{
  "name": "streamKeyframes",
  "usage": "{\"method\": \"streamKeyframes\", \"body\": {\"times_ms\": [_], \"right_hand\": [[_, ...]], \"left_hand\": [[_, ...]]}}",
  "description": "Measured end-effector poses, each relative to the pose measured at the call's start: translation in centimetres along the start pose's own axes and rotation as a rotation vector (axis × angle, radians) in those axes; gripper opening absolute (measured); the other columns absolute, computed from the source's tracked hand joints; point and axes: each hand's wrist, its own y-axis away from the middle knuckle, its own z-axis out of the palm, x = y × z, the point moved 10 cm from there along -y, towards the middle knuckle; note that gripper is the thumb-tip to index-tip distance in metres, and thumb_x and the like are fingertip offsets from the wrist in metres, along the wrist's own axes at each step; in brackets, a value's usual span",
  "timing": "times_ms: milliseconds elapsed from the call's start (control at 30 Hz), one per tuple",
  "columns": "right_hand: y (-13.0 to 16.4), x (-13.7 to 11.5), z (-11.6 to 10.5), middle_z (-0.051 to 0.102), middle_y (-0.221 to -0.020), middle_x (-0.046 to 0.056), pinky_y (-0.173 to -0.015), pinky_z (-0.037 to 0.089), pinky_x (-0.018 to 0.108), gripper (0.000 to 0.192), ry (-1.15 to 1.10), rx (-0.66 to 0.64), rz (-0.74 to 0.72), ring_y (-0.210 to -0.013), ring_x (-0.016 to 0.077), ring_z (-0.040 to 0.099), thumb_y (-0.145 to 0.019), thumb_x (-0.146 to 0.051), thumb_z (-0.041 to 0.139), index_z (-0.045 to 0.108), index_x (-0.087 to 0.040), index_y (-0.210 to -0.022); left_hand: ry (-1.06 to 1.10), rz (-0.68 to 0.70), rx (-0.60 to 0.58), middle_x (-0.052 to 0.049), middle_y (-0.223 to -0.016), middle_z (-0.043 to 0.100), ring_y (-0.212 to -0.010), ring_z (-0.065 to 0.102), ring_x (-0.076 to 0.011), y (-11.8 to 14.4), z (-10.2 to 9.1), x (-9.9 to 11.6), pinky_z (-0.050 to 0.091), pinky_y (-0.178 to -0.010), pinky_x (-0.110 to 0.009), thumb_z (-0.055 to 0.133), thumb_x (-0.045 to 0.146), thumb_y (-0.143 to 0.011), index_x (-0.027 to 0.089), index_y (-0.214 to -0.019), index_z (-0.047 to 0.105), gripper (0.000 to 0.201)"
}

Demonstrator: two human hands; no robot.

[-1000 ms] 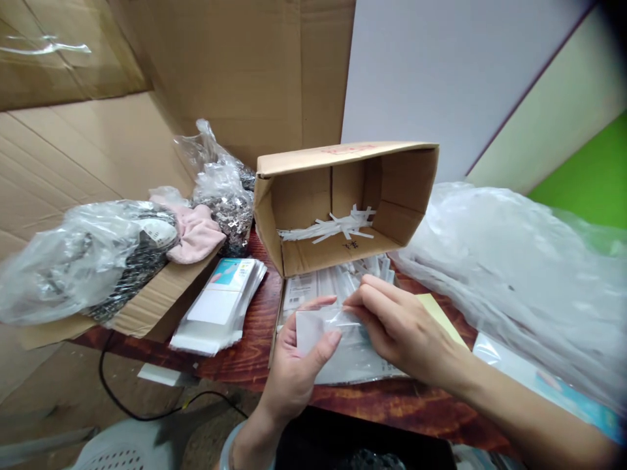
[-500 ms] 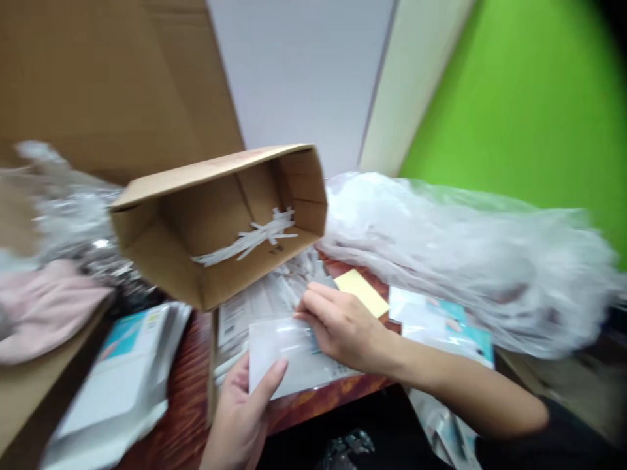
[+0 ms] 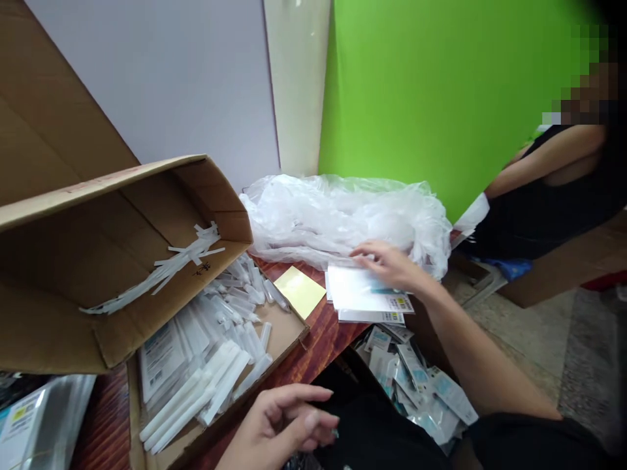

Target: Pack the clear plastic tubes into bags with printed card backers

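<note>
My right hand [image 3: 386, 260] reaches out to the right and rests flat on a small stack of white packets [image 3: 365, 297] near the table edge, beside a crumpled clear plastic bag [image 3: 343, 219]. My left hand [image 3: 287, 421] hovers low near my lap with loosely curled fingers and nothing in it. Between the hands lies a shallow cardboard tray [image 3: 281, 329] with several white tubes and packets [image 3: 210, 365]. A yellow sticky-note pad [image 3: 298, 290] lies on the tray's far corner.
A brown cardboard box [image 3: 105, 254] lies on its side at left, white paper strips [image 3: 166, 264] inside. Several sealed packets [image 3: 416, 385] are piled below the table at right. Another person [image 3: 553, 183] in black sits far right. More bagged packets [image 3: 29, 418] at bottom left.
The view swung right. My right hand left the packet held with my left and moved out onto the white stack. My left hand dropped low and now holds nothing.
</note>
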Motion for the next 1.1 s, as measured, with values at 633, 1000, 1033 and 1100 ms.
{"method": "streamKeyframes", "body": {"times_ms": [633,1000,1033,1100], "right_hand": [[24.2,18.1,-2.1,0.070,-0.111,0.011,-0.100,0.046,0.043,0.031,0.136,0.060,0.526,-0.105,0.0197,0.064,-0.095,-0.039,0.055,0.069,-0.014,-0.106],[25.2,15.7,-4.9,0.073,-0.102,0.010,-0.090,0.052,0.041,0.027,0.164,0.195,0.462,-0.093,0.0229,0.068,-0.094,-0.033,0.052,0.073,-0.017,-0.098],[23.2,13.7,-4.3,0.072,-0.103,0.010,-0.091,0.052,0.040,0.027,0.132,0.212,0.376,-0.096,0.0225,0.067,-0.095,-0.033,0.051,0.073,-0.017,-0.100],[19.3,9.0,-2.7,0.070,-0.109,0.009,-0.095,0.052,0.038,0.026,0.047,0.225,0.182,-0.103,0.0208,0.065,-0.094,-0.033,0.052,0.071,-0.018,-0.105]], "left_hand": [[-0.226,-0.356,-0.385,-0.020,-0.136,0.055,-0.108,0.065,-0.0315,-12.8,16.6,-9.8,0.047,-0.093,-0.045,0.085,0.048,-0.065,0.019,-0.138,0.048,0.087],[-0.390,-0.097,-0.201,-0.013,-0.122,0.064,-0.108,0.060,-0.0225,-8.9,8.4,-4.6,0.041,-0.095,-0.032,0.071,0.051,-0.079,0.015,-0.121,0.062,0.056],[-0.387,-0.056,-0.192,-0.012,-0.118,0.066,-0.107,0.060,-0.0217,-8.0,7.6,-3.9,0.041,-0.094,-0.030,0.072,0.049,-0.079,0.015,-0.118,0.064,0.052],[-0.437,-0.009,-0.229,-0.008,-0.103,0.069,-0.097,0.062,-0.0199,-5.5,6.1,-3.4,0.043,-0.086,-0.028,0.068,0.047,-0.083,0.017,-0.114,0.067,0.043]]}}
